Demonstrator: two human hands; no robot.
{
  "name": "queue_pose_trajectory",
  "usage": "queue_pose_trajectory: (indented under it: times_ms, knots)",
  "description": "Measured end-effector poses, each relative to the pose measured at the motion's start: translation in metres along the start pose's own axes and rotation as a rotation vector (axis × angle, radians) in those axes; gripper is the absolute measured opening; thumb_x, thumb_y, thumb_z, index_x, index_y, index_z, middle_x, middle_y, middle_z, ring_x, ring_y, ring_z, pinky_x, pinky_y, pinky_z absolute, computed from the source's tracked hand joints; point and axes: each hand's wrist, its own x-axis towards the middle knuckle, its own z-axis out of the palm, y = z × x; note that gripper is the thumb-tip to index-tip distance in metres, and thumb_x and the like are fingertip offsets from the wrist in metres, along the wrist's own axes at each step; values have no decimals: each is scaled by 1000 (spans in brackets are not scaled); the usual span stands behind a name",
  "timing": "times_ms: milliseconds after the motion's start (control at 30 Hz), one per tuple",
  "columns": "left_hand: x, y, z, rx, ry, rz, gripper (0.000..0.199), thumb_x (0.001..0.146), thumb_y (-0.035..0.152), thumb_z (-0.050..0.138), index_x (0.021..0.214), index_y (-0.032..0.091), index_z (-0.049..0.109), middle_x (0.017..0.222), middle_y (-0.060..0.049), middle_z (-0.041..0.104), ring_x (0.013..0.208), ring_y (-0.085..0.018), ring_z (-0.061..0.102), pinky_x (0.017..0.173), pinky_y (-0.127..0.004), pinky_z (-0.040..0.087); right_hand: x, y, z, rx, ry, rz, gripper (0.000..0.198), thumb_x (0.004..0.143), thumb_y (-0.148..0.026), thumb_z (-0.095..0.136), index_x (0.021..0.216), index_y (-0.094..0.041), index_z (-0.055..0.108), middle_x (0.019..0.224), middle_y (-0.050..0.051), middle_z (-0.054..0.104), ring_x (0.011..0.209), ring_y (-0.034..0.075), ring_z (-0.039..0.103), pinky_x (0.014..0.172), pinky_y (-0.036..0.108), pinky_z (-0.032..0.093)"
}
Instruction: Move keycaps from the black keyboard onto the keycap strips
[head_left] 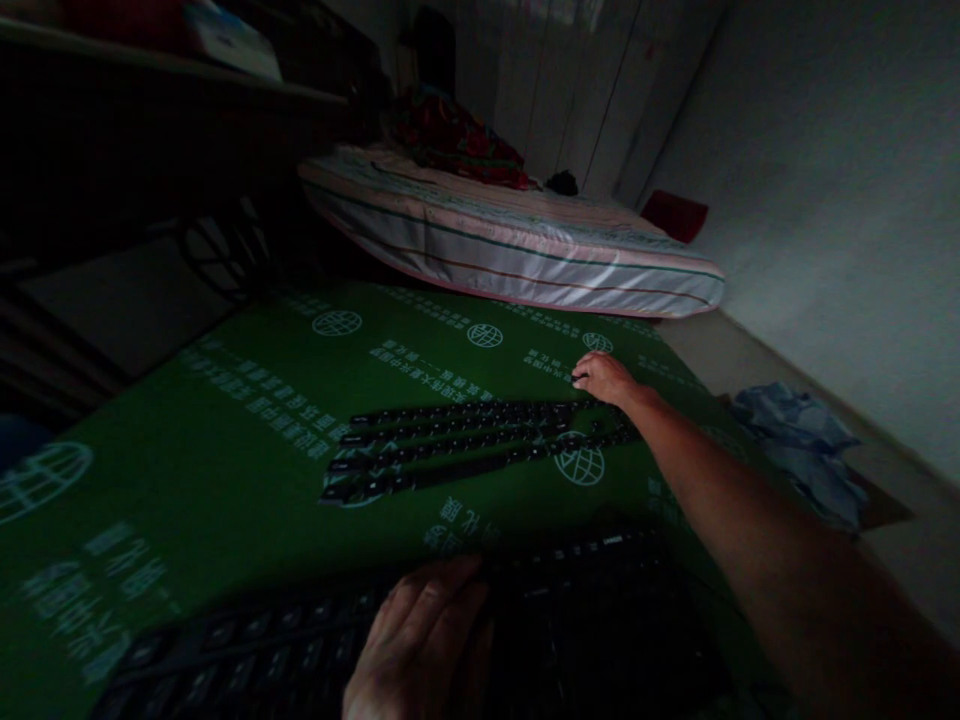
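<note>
A black keyboard [300,625] lies along the near edge of the green board [247,400]. Keys show on its left part and top row, while much of its right part looks dark and bare of keys. My left hand [424,635] rests on the middle of it, fingers laid over the surface. Farther off, loose black keycaps [450,435] are set out in several rows on the board. At the right end of these rows, my right hand [604,378] is closed in a pinch on a small black keycap [579,378].
Behind the board stands a bed with a striped mattress [525,265], a red patterned cloth [457,140] on it. Crumpled bluish cloth [799,440] lies on the floor to the right, near the pale wall [847,200]. A dark table [150,90] is at upper left.
</note>
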Motion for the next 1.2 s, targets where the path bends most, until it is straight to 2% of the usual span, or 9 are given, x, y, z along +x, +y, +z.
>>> queue_pose_trajectory:
  times_ms: [100, 233, 300, 367, 467, 567, 667, 833, 1200]
  knots:
    - [4, 5, 1, -10, 0, -44, 23, 87, 22, 48, 105, 18, 62, 110, -8, 65, 99, -22, 62, 84, -36, 54, -6, -6, -12, 32, 27, -50, 17, 75, -16, 66, 90, -18, 73, 105, 8, 68, 107, 21, 58, 97, 33, 43]
    - [7, 10, 4, -9, 56, -54, 18, 88, 20, 48, 99, 17, 62, 105, -8, 67, 93, -21, 63, 82, -36, 53, -30, -23, -35, 83, 46, -124, 19, 76, -18, 65, 93, -20, 72, 112, 6, 65, 106, 21, 59, 97, 35, 45]
    - [8, 12, 5, -17, 62, -53, 18, 88, 19, 47, 98, 16, 62, 104, -8, 67, 92, -21, 63, 82, -37, 52, -54, -35, -46, 116, 43, -192, 18, 76, -18, 66, 92, -22, 72, 112, 4, 65, 107, 20, 59, 97, 34, 45]
    - [8, 13, 6, -22, 51, -56, 18, 88, 19, 47, 98, 15, 62, 105, -9, 67, 92, -21, 62, 83, -39, 51, -85, -49, -54, 191, 76, -349, 17, 76, -20, 66, 91, -23, 73, 110, 5, 67, 108, 21, 59, 98, 40, 45]
    - [8, 14, 7, -34, 36, -76, 19, 88, 20, 48, 98, 15, 63, 105, -10, 66, 93, -22, 61, 84, -41, 51, -137, -71, -57, 247, 95, -479, 15, 78, -21, 65, 91, -21, 72, 108, 7, 67, 111, 22, 57, 97, 43, 47]
    - [8, 15, 7, -41, 27, -87, 19, 88, 20, 47, 97, 15, 63, 105, -10, 66, 93, -23, 61, 85, -42, 51, -182, -89, -50, 272, 103, -469, 16, 79, -19, 64, 93, -22, 71, 111, 7, 67, 115, 22, 55, 96, 43, 48]
    - [9, 15, 7, -41, 24, -93, 19, 87, 21, 47, 96, 15, 64, 105, -10, 67, 93, -24, 62, 85, -43, 51, -211, -101, -40, 298, 134, -426, 17, 80, -17, 64, 94, -21, 71, 115, 9, 65, 116, 22, 55, 96, 43, 49]
    - [10, 16, 7, -54, 31, -99, 17, 85, 18, 50, 94, 16, 64, 105, -9, 67, 92, -23, 62, 84, -42, 52, -230, -106, -26, 323, 187, -379, 16, 80, -16, 63, 93, -20, 71, 116, 10, 65, 116, 22, 55, 96, 43, 49]
    - [11, 19, 7, -63, 25, -105, 18, 83, 17, 51, 94, 13, 65, 105, -11, 67, 93, -25, 61, 84, -42, 51, -232, -108, -23, 286, 198, -391, 15, 81, -18, 61, 92, -19, 71, 115, 11, 64, 115, 23, 55, 96, 43, 50]
